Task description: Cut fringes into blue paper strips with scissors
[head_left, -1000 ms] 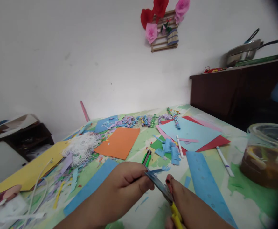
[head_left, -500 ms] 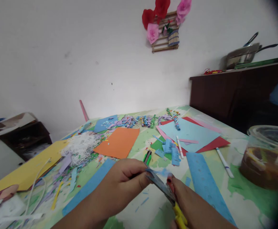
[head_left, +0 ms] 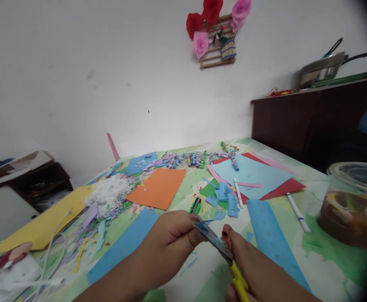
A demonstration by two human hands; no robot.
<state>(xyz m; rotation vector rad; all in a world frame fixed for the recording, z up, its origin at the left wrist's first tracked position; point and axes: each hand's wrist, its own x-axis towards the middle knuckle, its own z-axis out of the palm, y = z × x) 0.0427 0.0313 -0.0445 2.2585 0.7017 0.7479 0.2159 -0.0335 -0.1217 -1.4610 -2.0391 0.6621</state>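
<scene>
My right hand (head_left: 248, 256) grips a pair of scissors (head_left: 239, 282) by its yellow handles. The blades point up and to the left, against the fingertips of my left hand (head_left: 171, 241). Between its thumb and fingers, my left hand pinches a small blue paper piece (head_left: 218, 215), whose loose end fans out beyond the blades. My fingers hide most of that piece. Just beyond the left hand lies a green and black cutter (head_left: 195, 205). Blue paper strips flank both hands: one on the left (head_left: 123, 245), another on the right (head_left: 276, 243).
Fringed blue paper pieces (head_left: 227, 197) and a white marker (head_left: 238, 193) lie ahead. Orange paper (head_left: 158, 188), white shredded paper (head_left: 111, 195) and yellow paper (head_left: 45, 224) spread leftward. A clear tub of brown liquid (head_left: 350, 209) stands at right, near another marker (head_left: 297, 212).
The view has shifted slightly. The blue piece, blurred before, now shows more clearly at the blades. Both hands keep the same grips.
</scene>
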